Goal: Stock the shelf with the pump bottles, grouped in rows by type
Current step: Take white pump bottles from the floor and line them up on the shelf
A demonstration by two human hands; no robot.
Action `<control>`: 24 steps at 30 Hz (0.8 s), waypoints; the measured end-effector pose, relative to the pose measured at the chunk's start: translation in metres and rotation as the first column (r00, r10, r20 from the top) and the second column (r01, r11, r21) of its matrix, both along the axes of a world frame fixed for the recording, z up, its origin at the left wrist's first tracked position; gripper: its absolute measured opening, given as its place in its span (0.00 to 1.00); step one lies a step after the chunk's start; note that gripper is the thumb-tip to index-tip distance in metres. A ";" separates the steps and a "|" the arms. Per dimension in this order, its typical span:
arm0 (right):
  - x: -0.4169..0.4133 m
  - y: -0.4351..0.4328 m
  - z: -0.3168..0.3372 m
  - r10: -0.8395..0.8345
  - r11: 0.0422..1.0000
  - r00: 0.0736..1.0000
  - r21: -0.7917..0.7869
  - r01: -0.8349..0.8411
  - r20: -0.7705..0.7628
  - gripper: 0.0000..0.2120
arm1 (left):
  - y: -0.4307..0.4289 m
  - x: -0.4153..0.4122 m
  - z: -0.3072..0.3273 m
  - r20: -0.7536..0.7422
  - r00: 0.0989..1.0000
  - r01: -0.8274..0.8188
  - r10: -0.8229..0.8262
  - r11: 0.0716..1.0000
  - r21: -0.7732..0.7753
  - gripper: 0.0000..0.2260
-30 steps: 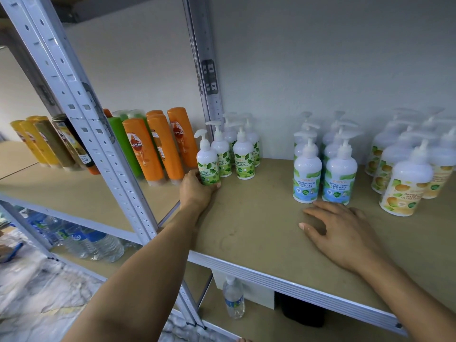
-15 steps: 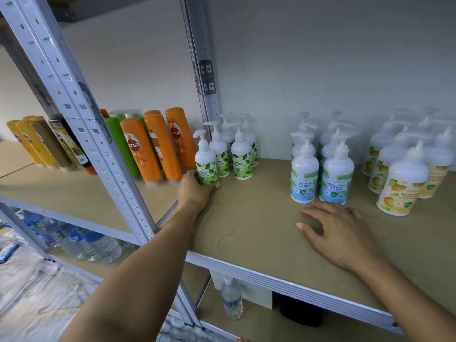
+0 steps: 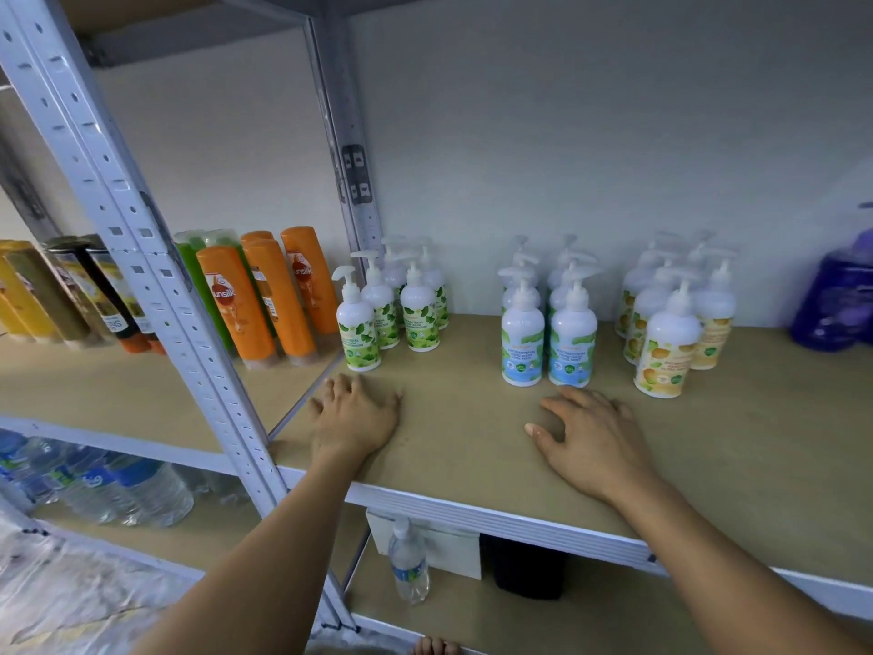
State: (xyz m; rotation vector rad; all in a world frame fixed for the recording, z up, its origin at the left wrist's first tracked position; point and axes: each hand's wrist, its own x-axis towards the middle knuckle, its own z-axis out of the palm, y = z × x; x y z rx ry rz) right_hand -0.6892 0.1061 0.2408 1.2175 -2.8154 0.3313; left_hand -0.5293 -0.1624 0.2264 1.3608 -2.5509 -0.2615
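Orange shampoo bottles (image 3: 236,304) stand beside the pump bottles (image 3: 522,333); left hand (image 3: 354,413) and right hand (image 3: 590,437) lie flat, empty.

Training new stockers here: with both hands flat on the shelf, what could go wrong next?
The left hand lies right before the front green-leaf bottle; a forward nudge could tip it into its row. The right hand sits close to the blue-label bottles, which stand tightly packed and might topple together.

Wall (image 3: 567,134): white, upper right. Front upright (image 3: 127,205): perforated pale steel, left. Rear upright (image 3: 340,111): grey, upper centre. Shelf (image 3: 472,442): tan board, white edge.
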 end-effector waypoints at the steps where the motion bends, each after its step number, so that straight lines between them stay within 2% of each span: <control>1: 0.002 0.004 0.000 -0.009 1.000 1.000 -0.003 0.009 0.016 0.28 | 0.008 0.004 0.001 0.028 0.999 0.034 -0.034 0.999 0.005 0.38; 9: 0.013 0.071 0.003 0.025 0.998 0.996 0.060 -0.030 0.090 0.31 | 0.090 0.021 0.014 0.203 0.945 0.248 -0.257 0.966 0.067 0.32; 11: 0.022 0.103 0.002 0.016 0.997 0.997 0.070 -0.021 0.078 0.32 | 0.116 0.023 0.016 0.206 0.926 0.308 -0.316 0.949 0.072 0.30; 15: 0.055 0.183 -0.010 0.025 0.997 1.000 0.071 -0.024 -0.007 0.40 | 0.178 0.021 0.016 0.179 0.874 0.438 -0.452 0.892 0.116 0.30; 17: 0.073 0.231 -0.025 0.006 0.998 1.000 0.064 -0.006 -0.014 0.37 | 0.218 0.021 0.010 0.166 0.839 0.513 -0.519 0.855 0.078 0.32; 19: 0.095 0.283 -0.046 -0.076 0.997 0.994 0.034 0.073 0.084 0.35 | 0.266 0.026 -0.004 0.122 0.802 0.588 -0.584 0.809 0.011 0.36; 21: 0.123 0.342 -0.070 -0.171 0.983 0.963 -0.023 0.180 0.209 0.37 | 0.319 0.034 -0.021 0.031 0.752 0.658 -0.658 0.753 0.026 0.37; 22: 0.140 0.374 -0.084 -0.218 0.971 0.943 -0.044 0.236 0.251 0.35 | 0.344 0.038 -0.029 -0.002 0.704 0.707 -0.710 0.702 0.089 0.35; 24: 0.175 0.440 -0.114 -0.315 0.940 0.897 -0.024 0.339 0.309 0.31 | 0.391 0.042 -0.043 -0.010 0.525 0.825 -0.851 0.506 0.251 0.33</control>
